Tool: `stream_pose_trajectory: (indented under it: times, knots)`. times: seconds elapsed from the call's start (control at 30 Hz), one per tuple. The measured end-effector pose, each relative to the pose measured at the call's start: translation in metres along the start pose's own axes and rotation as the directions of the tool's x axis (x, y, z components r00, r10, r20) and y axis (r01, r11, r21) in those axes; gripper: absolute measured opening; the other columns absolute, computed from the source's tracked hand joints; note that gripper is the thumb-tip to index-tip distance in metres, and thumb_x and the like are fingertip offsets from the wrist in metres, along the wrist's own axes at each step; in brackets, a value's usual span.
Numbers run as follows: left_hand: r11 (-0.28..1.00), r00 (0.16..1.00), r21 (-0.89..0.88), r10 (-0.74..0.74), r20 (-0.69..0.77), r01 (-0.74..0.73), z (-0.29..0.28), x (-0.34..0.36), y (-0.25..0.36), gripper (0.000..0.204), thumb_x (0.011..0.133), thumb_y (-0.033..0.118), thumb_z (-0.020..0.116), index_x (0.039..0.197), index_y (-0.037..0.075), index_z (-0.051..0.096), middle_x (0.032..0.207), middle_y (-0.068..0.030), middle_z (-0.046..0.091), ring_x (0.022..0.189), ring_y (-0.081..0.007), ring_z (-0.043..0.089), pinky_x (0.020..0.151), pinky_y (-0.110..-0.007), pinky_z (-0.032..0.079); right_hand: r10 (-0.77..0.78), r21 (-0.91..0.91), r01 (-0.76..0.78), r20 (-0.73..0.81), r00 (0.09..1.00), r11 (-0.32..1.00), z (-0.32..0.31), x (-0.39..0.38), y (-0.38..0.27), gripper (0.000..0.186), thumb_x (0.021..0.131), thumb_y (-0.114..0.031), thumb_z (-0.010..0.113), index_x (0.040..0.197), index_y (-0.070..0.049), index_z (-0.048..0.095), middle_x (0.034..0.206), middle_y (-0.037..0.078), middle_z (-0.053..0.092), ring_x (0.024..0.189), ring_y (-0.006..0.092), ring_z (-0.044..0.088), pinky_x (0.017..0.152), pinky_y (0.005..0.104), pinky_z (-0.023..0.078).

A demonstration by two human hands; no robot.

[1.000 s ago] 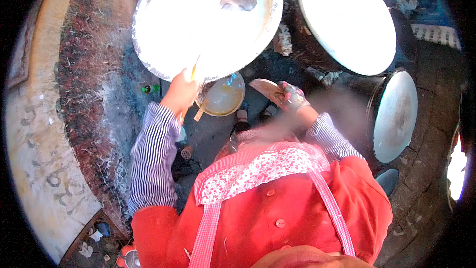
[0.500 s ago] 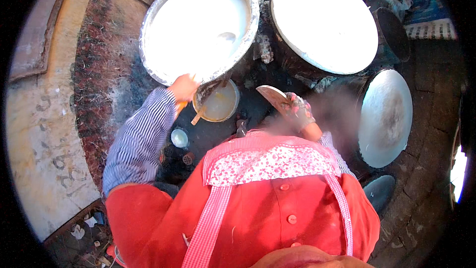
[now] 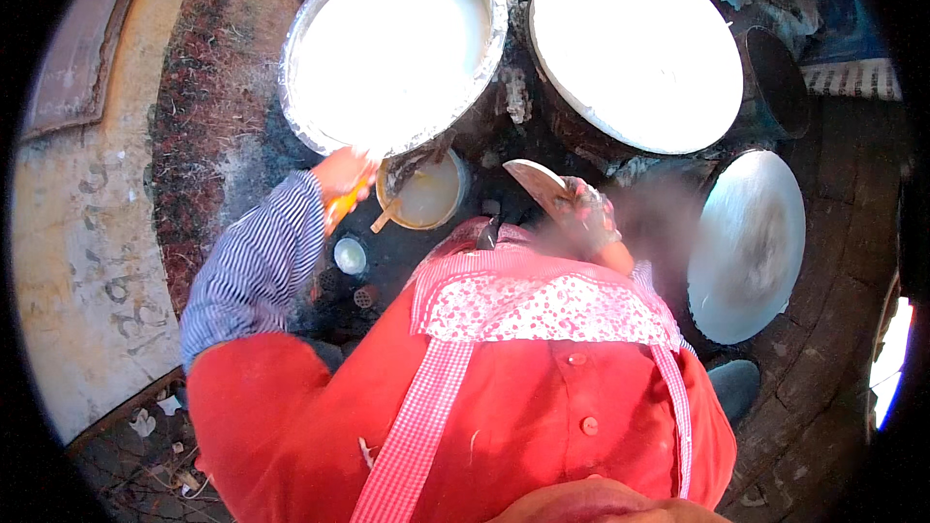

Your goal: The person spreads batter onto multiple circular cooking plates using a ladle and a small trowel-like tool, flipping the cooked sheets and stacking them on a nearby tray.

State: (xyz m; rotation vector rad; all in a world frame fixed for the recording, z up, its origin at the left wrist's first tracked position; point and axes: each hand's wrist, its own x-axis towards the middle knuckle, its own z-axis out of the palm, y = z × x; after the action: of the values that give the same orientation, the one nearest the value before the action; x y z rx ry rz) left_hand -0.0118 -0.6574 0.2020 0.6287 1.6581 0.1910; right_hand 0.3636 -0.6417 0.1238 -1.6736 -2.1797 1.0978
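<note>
My left hand [image 3: 344, 179] grips an orange-yellow handle [image 3: 344, 203] at the near rim of a large round basin [image 3: 295, 126] filled with white liquid [image 3: 387, 48]. Glare hides whatever is at the handle's far end. In a patterned glove, my right hand [image 3: 589, 216] is closed round a flat wooden scraper [image 3: 535, 182] with a curved edge, held in the air before my apron. Between my hands stands a bucket [image 3: 459, 184] of cloudy liquid, with a wooden handle [image 3: 384, 216] leaning out over its rim.
A wide round griddle [image 3: 635, 48] with a bright white surface lies beyond my right hand. Steam drifts beside another round griddle [image 3: 748, 247] on the right. A small pale bowl [image 3: 350, 256] sits below my left hand. A stained board [image 3: 107, 261] is at far left.
My left hand has shifted slightly left and toward me, with the orange-yellow handle. A rounded grey shape seen earlier in the white liquid no longer shows. The right hand has barely moved.
</note>
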Motion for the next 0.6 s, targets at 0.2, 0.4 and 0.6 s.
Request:
stream_pose_trajectory:
  times: [0.2, 0.4, 0.6]
  knots:
    - [0.514, 0.913, 0.831, 0.407, -0.016, -0.214, -0.028, 0.096, -0.015, 0.025, 0.09, 0.021, 0.042, 0.099, -0.002, 0.042, 0.071, -0.0151, 0.054, 0.058, -0.0254, 0.055, 0.052, -0.038, 0.046, -0.022, -0.102, 0.025, 0.032, 0.999, 0.994, -0.01, 0.014, -0.003, 0.035, 0.073, -0.023, 0.054, 0.107, -0.015, 0.057, 0.095, 0.011, 0.063, 0.086, 0.0305, 0.06, 0.074, 0.0388, 0.047]
    - [0.306, 0.869, 0.93, 0.494, 0.028, -0.204, -0.083, 0.018, -0.044, 0.017, 0.087, 0.014, 0.044, 0.101, 0.003, 0.044, 0.077, -0.0214, 0.057, 0.067, -0.0356, 0.058, 0.061, -0.044, 0.047, -0.348, -0.1, 0.344, -0.031, 0.937, 0.934, -0.034, 0.041, -0.05, 0.036, 0.073, -0.01, 0.054, 0.109, -0.012, 0.056, 0.091, 0.012, 0.062, 0.082, 0.0317, 0.06, 0.071, 0.0393, 0.048]
    - [0.937, 0.935, -0.334, 0.028, 0.354, 0.098, -0.055, 0.039, -0.032, 0.025, 0.091, 0.027, 0.047, 0.101, 0.004, 0.047, 0.067, -0.0002, 0.048, 0.045, -0.0073, 0.045, 0.036, -0.022, 0.041, -0.73, -0.638, 0.582, 0.045, 0.682, 0.504, -0.07, 0.118, -0.139, 0.025, 0.076, -0.012, 0.051, 0.101, -0.015, 0.057, 0.072, 0.008, 0.059, 0.064, 0.0255, 0.058, 0.052, 0.0363, 0.045]
